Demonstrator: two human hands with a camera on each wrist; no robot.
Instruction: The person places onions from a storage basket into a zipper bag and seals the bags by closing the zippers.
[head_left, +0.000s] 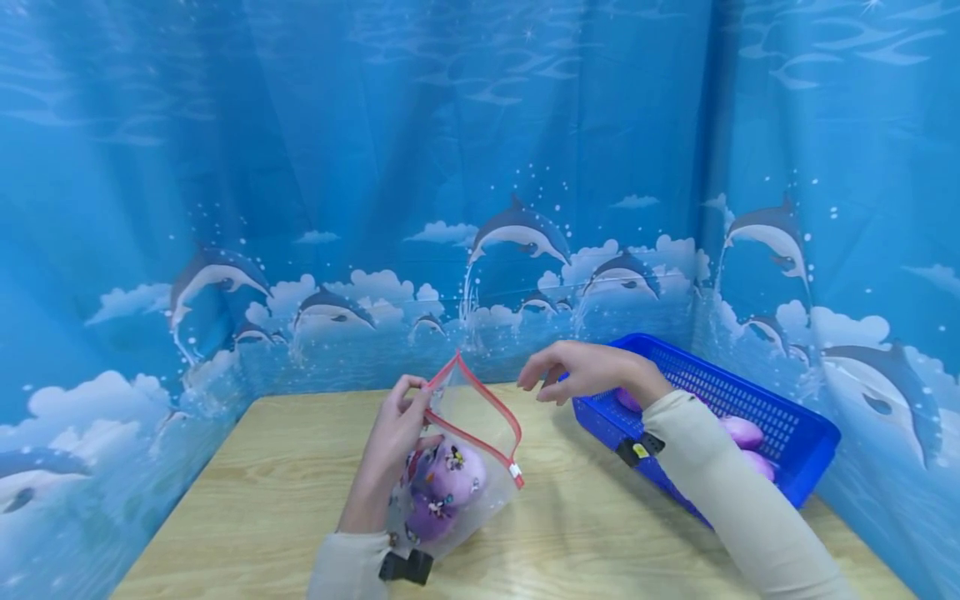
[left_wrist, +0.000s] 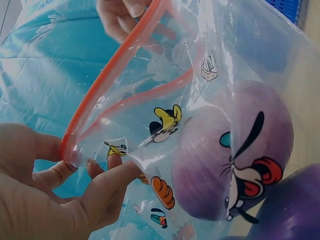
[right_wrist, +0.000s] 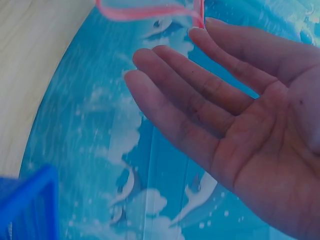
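Head view, from the left: the left hand [head_left: 393, 429] pinches the red-edged rim of a clear, cartoon-printed zip bag [head_left: 486, 504] between thumb and fingers. The bag's mouth gapes, with a white slider [head_left: 515, 472] at its right end, and purple onions [head_left: 459, 473] lie low inside it, over the wooden counter [head_left: 285, 467]. Further right, the right hand [head_left: 592, 368] hangs apart from the bag, its fingers loosely extended and slightly bent, beside the near left end of a blue basket [head_left: 806, 454]. More purple pieces [head_left: 741, 433] lie within that basket, partly hidden by the right sleeve [head_left: 742, 500].
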